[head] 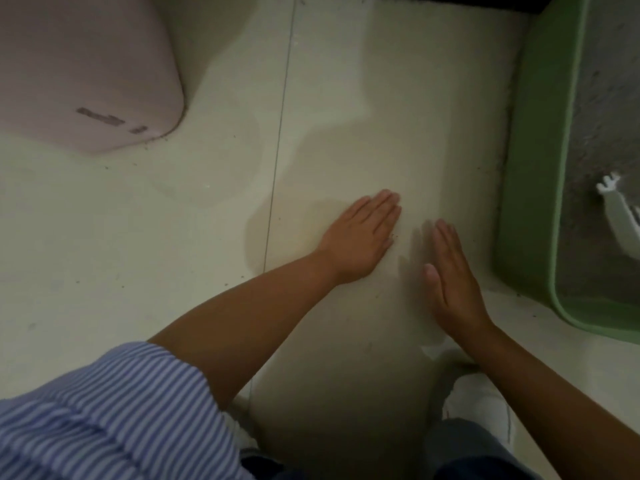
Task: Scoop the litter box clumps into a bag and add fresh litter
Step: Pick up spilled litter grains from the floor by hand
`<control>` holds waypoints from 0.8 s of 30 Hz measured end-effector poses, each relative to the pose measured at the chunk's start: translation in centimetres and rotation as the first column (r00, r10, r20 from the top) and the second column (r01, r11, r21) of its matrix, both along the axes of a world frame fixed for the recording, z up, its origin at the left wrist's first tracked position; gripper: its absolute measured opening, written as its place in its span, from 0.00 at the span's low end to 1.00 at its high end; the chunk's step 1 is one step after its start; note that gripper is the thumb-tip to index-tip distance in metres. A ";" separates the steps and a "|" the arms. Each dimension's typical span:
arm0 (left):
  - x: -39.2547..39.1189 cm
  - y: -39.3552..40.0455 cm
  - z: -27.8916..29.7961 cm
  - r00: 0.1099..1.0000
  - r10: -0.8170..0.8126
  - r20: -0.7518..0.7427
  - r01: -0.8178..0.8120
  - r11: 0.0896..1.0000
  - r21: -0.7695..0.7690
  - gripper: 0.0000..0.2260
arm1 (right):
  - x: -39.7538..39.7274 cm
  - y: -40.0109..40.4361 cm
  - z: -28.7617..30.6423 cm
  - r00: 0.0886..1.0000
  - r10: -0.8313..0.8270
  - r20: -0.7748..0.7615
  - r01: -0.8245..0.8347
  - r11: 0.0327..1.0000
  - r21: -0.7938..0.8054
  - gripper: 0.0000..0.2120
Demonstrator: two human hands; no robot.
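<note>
The green litter box [540, 168] sits at the right edge, cut off by the frame, grey litter [602, 133] inside and a white scoop [620, 216] lying in it, only partly in view. No bag shows. Just left of the box, both hands hover low over the pale floor [173, 254]: left hand [360, 237] flat, palm down, fingers straight and pressed together; right hand [453, 282] turned on edge, fingers straight and together. Neither holds anything. Whether they touch the floor is hard to tell. A blurry pink bin [79, 71] fills the top left corner, its dark markings unreadable.
</note>
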State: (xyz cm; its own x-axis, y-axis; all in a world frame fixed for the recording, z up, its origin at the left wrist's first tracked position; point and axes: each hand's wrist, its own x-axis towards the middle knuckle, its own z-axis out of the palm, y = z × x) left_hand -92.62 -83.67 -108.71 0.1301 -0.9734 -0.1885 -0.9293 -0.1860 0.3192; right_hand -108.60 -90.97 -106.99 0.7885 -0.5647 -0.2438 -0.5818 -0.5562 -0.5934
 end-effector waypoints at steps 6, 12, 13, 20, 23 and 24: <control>2.2 6.7 0.5 0.999 0.048 -0.001 -0.048 0.983 -0.180 0.26 | 5.1 -0.1 -1.5 0.995 0.066 -0.073 -0.078 0.981 -0.180 0.34; 3.0 18.2 1.1 0.803 0.593 0.061 -0.590 0.805 -0.055 0.33 | 9.2 2.6 -2.9 0.935 0.355 -0.014 -0.340 0.882 -0.326 0.28; 2.6 19.3 1.2 0.752 0.655 0.074 -0.656 0.755 -0.020 0.35 | 9.3 3.3 -3.0 0.913 0.408 0.004 -0.383 0.861 -0.336 0.28; 1.3 17.0 0.2 0.680 0.722 0.128 -0.733 0.666 0.139 0.37 | 7.5 3.9 -1.6 0.873 0.473 0.123 -0.447 0.875 -0.187 0.32; 1.3 13.0 0.0 0.750 0.654 0.100 -0.661 0.749 0.054 0.33 | 6.2 2.6 -0.7 0.888 0.442 0.125 -0.424 0.894 -0.146 0.29; 1.2 11.5 0.0 0.769 0.636 0.064 -0.638 0.769 0.034 0.33 | 5.7 2.1 -0.6 0.893 0.437 0.109 -0.419 0.895 -0.150 0.28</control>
State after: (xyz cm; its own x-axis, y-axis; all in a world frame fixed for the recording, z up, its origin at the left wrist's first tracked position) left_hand -91.39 -72.14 -108.70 0.7264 -0.6534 -0.2130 -0.6049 -0.7550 0.2530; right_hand -102.89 -88.85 -107.59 0.9807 -0.1829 -0.0691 -0.1897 -0.8043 -0.5632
